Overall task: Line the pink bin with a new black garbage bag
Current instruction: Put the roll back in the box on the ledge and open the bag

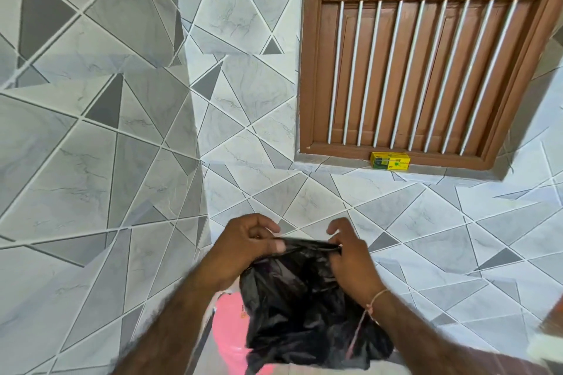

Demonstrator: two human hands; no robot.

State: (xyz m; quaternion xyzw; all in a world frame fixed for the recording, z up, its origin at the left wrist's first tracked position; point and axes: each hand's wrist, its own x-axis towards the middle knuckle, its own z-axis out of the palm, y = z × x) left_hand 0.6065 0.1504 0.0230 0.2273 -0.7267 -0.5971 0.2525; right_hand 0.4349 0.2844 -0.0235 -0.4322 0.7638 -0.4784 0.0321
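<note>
A crumpled black garbage bag [304, 307] hangs in front of me, held by its top edge. My left hand [246, 243] pinches the left end of that edge with thumb and fingers. My right hand [350, 256] grips the right end, so the top edge is stretched between them. Below and behind the bag, part of the pink bin [228, 329] shows at the bottom of the view; the bag covers most of it, and its opening is hidden.
Grey geometric-patterned tiled walls meet in a corner on the left. A brown wooden window with white bars [420, 64] sits at upper right. A small yellow box [390, 160] rests on its sill. A blurred object [551, 329] shows at the right edge.
</note>
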